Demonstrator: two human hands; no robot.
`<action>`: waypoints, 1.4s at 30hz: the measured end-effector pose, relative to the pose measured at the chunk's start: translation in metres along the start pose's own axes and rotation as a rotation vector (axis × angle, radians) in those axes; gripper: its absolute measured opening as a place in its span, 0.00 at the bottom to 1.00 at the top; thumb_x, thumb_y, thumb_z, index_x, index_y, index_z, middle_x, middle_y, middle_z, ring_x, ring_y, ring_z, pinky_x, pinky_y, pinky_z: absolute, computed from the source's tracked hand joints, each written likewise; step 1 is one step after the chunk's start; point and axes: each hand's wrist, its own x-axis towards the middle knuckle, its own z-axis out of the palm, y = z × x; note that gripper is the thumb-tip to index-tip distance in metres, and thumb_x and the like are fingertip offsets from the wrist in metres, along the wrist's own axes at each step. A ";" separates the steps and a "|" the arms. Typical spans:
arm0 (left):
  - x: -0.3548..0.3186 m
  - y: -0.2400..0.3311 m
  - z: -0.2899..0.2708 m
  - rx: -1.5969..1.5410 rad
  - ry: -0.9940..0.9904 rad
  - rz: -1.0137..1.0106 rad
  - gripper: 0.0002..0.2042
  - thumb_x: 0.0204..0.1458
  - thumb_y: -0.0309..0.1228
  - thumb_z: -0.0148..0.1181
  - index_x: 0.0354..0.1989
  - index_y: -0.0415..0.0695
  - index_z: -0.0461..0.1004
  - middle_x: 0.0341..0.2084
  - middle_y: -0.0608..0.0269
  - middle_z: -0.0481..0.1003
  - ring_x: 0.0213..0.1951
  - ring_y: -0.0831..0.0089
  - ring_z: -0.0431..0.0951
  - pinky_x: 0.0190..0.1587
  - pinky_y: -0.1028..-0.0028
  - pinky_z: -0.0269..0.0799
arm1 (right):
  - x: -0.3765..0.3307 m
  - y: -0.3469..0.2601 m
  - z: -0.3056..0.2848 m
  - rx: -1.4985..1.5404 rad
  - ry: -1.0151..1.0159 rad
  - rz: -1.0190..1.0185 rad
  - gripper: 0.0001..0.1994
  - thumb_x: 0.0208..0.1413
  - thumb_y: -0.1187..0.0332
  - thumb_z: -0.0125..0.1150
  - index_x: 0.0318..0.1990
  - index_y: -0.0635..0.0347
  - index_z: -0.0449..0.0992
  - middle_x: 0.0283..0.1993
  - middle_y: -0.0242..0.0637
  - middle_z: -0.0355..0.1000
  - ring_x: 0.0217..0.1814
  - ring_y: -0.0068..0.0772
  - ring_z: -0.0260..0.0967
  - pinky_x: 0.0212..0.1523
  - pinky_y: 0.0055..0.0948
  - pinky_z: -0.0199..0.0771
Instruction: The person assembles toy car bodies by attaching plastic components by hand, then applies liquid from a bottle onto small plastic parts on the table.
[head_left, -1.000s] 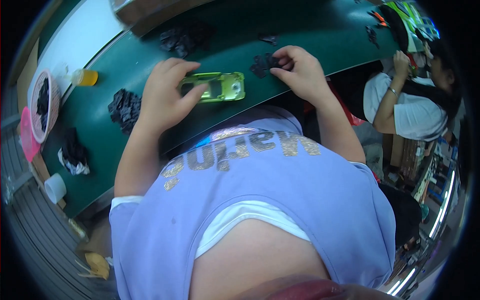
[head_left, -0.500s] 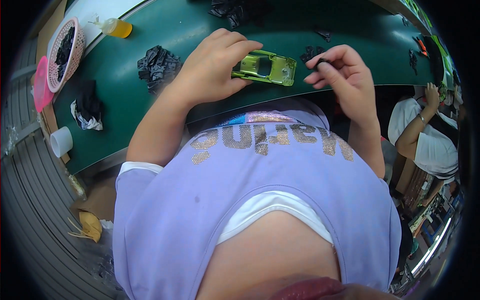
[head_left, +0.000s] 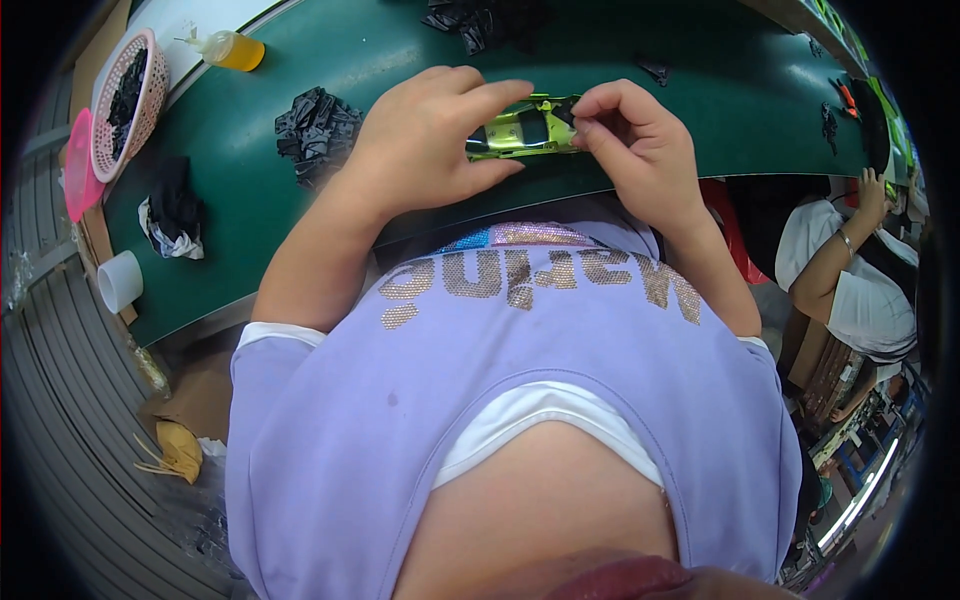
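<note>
At the bench's (head_left: 300,230) left edge sit a pink mesh basket (head_left: 125,100) and a yellow squeeze bottle (head_left: 235,48); crumpled black plastic parts (head_left: 315,122) lie nearer. By the near edge, the left hand (head_left: 425,145) clasps a glossy lime-green toy car (head_left: 520,130), while the right hand (head_left: 635,150) pinches a small dark piece against its end, seemingly not yet seated.

Toy car (head_left: 520,128) sits at 12 o'clock over table (head_left: 720,120), between left hand (head_left: 425,140) and right hand (head_left: 635,140). Parts pile (head_left: 315,120) at 10 o'clock of left hand. Basket (head_left: 125,95), bottle (head_left: 235,48) further at 10. Cup (head_left: 120,280) at 8, off the table edge.
</note>
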 end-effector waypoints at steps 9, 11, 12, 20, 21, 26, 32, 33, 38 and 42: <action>0.005 0.016 -0.002 0.005 0.009 -0.255 0.25 0.39 0.42 0.70 0.47 0.44 0.77 0.40 0.53 0.76 0.39 0.58 0.78 0.41 0.66 0.75 | 0.007 0.008 -0.019 0.414 0.018 0.191 0.12 0.52 0.79 0.64 0.45 0.65 0.75 0.38 0.33 0.74 0.39 0.19 0.72 0.42 0.17 0.74; 0.011 0.008 0.002 0.119 0.101 -0.092 0.24 0.39 0.36 0.68 0.48 0.46 0.76 0.45 0.52 0.74 0.45 0.55 0.75 0.46 0.63 0.72 | 0.006 0.010 -0.017 0.416 0.067 0.171 0.11 0.52 0.78 0.64 0.44 0.64 0.75 0.37 0.32 0.74 0.37 0.19 0.72 0.39 0.17 0.74; 0.017 0.006 0.004 0.226 0.201 0.057 0.24 0.39 0.31 0.66 0.50 0.49 0.76 0.50 0.50 0.72 0.51 0.52 0.72 0.51 0.61 0.70 | 0.007 0.007 -0.015 0.410 0.086 0.161 0.10 0.52 0.77 0.64 0.43 0.64 0.76 0.37 0.32 0.75 0.37 0.18 0.73 0.38 0.16 0.74; 0.025 0.006 0.016 0.164 0.018 0.155 0.17 0.37 0.24 0.63 0.40 0.47 0.81 0.49 0.50 0.73 0.59 0.50 0.67 0.64 0.46 0.57 | 0.001 -0.012 -0.011 0.280 0.012 -0.007 0.08 0.54 0.77 0.63 0.42 0.64 0.80 0.36 0.31 0.73 0.34 0.18 0.72 0.35 0.15 0.72; 0.023 0.006 0.016 0.173 0.039 0.141 0.15 0.37 0.24 0.63 0.38 0.46 0.81 0.43 0.52 0.75 0.54 0.53 0.70 0.61 0.50 0.61 | 0.000 -0.011 -0.010 0.152 0.020 -0.092 0.08 0.54 0.77 0.63 0.42 0.64 0.81 0.35 0.31 0.72 0.33 0.18 0.71 0.34 0.15 0.71; 0.021 0.004 0.015 0.163 0.123 0.094 0.08 0.39 0.24 0.61 0.29 0.46 0.83 0.26 0.61 0.75 0.35 0.60 0.74 0.39 0.64 0.69 | -0.008 -0.016 -0.003 0.125 -0.002 -0.087 0.07 0.53 0.74 0.65 0.39 0.60 0.83 0.32 0.31 0.72 0.32 0.19 0.69 0.32 0.18 0.68; 0.010 -0.007 0.021 -0.042 0.139 -0.061 0.09 0.40 0.23 0.64 0.33 0.41 0.78 0.28 0.59 0.74 0.35 0.57 0.73 0.38 0.63 0.69 | -0.008 -0.013 0.014 0.294 -0.016 0.122 0.06 0.57 0.76 0.60 0.42 0.66 0.77 0.34 0.31 0.74 0.34 0.17 0.73 0.36 0.16 0.74; 0.008 -0.007 0.021 -0.052 0.133 -0.053 0.11 0.40 0.22 0.64 0.34 0.39 0.76 0.29 0.57 0.74 0.35 0.58 0.74 0.38 0.63 0.70 | -0.007 -0.012 0.013 0.256 -0.016 0.102 0.06 0.57 0.76 0.60 0.41 0.67 0.76 0.35 0.32 0.74 0.34 0.17 0.73 0.37 0.16 0.75; 0.001 -0.012 0.011 -0.227 0.010 -0.160 0.10 0.41 0.20 0.65 0.34 0.38 0.75 0.30 0.57 0.74 0.33 0.64 0.77 0.36 0.69 0.73 | 0.002 -0.003 0.014 -0.162 -0.021 -0.153 0.04 0.53 0.76 0.63 0.36 0.63 0.79 0.34 0.35 0.74 0.31 0.23 0.73 0.31 0.21 0.72; -0.001 -0.013 0.011 -0.287 -0.013 -0.246 0.10 0.43 0.20 0.65 0.35 0.37 0.74 0.30 0.58 0.73 0.31 0.69 0.77 0.34 0.73 0.73 | 0.010 -0.004 0.020 -0.314 -0.005 -0.299 0.03 0.49 0.74 0.65 0.33 0.61 0.80 0.32 0.38 0.74 0.29 0.31 0.73 0.29 0.26 0.71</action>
